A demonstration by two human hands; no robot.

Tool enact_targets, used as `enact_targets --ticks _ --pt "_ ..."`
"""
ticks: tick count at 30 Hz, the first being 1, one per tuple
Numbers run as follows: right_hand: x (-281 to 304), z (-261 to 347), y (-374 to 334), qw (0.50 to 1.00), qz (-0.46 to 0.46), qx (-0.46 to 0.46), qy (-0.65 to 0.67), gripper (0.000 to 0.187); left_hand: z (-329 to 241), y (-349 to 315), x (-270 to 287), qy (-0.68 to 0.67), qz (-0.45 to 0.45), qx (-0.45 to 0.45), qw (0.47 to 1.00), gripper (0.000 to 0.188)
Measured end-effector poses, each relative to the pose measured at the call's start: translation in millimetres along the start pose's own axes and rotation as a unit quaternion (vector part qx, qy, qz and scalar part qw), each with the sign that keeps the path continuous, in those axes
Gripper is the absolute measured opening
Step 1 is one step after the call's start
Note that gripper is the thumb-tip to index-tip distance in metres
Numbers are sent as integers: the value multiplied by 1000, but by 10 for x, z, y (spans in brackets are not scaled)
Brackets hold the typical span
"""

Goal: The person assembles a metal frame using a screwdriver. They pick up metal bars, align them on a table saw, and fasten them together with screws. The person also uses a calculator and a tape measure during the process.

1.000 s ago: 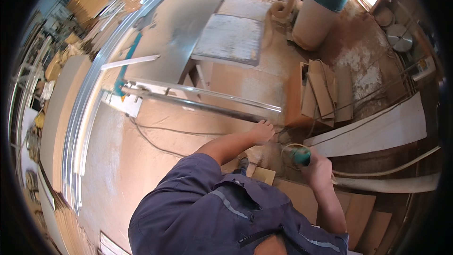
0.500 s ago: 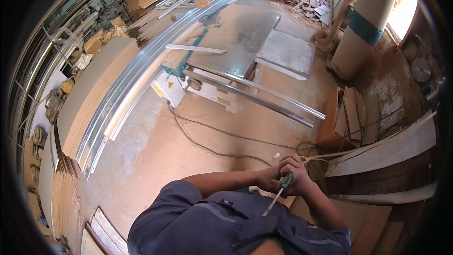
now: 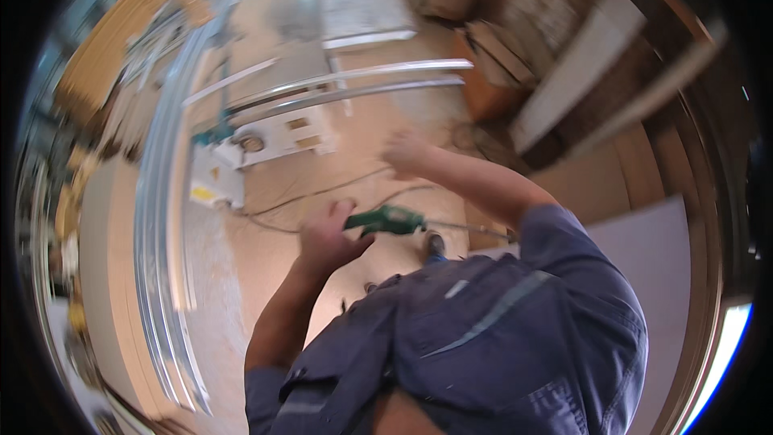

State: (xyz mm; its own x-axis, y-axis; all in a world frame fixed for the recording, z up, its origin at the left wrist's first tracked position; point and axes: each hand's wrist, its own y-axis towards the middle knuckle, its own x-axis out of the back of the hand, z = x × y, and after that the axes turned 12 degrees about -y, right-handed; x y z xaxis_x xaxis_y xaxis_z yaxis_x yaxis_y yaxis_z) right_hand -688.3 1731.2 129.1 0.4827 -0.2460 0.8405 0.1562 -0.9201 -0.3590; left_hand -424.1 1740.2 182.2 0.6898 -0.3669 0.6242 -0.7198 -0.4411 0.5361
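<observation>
A green hand tool (image 3: 393, 219) with a long thin metal rod lies across in front of my body. My left hand (image 3: 326, 235) is closed round its left end, and the rod points right, towards my right upper arm. Motion blurs the tool, so its exact kind is unclear. My right hand (image 3: 407, 153) is raised farther ahead, above and apart from the tool. Its fingers look curled but are smeared, and whether they hold anything cannot be made out.
Metal rails (image 3: 354, 80) stick out from a machine table ahead, with a cable (image 3: 322, 192) on the floor. Long metal profiles (image 3: 161, 217) and stacked boards (image 3: 105, 250) line the left. A cardboard box (image 3: 487, 72) and a white panel (image 3: 636, 250) are on the right.
My hands have come apart: the left has moved left with the green tool, the right up and ahead. The tool has swung from upright to nearly level. My view has turned right.
</observation>
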Motion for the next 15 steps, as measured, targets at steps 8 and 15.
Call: enact_targets --ticks 8,15 --pt "261 501 -77 999 -27 -6 -46 29 354 -95 700 231 -13 203 951 31" --pt "-84 686 41 991 -115 -35 -58 29 -420 186 645 143 151 79 975 34"
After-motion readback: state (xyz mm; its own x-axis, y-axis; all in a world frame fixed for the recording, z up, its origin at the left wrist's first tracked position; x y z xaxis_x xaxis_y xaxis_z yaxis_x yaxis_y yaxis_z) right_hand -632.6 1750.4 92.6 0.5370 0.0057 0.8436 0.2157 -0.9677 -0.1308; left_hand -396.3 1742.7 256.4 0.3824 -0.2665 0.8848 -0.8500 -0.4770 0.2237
